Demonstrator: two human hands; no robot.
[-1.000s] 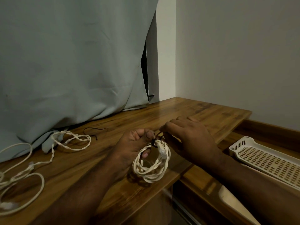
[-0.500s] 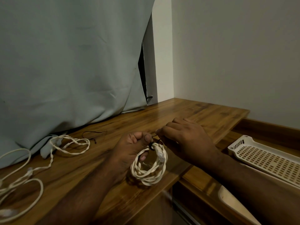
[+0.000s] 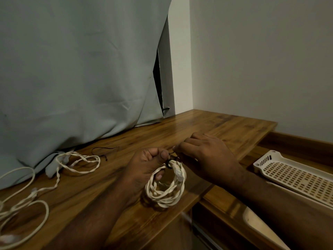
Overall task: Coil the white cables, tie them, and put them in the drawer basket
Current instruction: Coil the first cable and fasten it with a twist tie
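A person's two bare hands work at a coiled white cable (image 3: 166, 186) on a wooden worktop (image 3: 225, 127), seen from a head-worn camera looking down. The left hand (image 3: 144, 166) has its grip closed at the top of the coil, thumb and forefinger pressed together on a thin black tie (image 3: 168, 162) that wraps the bundle, while a lower finger pokes through the ring of cable. The right hand (image 3: 207, 156) meets it from the other side, its fingertips pinched tight on the free end of the same tie, the remaining fingers spread loosely toward the far edge of the worktop. The coil rests near the front edge of the worktop, its lower loops lying on the wood, a white plug showing on its right side.

To the left, loose white cables (image 3: 54, 177) sprawl uncoiled across the worktop, some strands twisted together and running up against the hem of a pale grey-green curtain (image 3: 72, 69) that drapes onto the surface. A second black tie (image 3: 104, 150) lies on the wood between those cables and the hands. At right, below the level of the worktop, a cream perforated drawer basket (image 3: 297, 177) sits in an open wooden drawer (image 3: 225, 204), well apart from the coil. A plain pale wall (image 3: 261, 60) fills the background.
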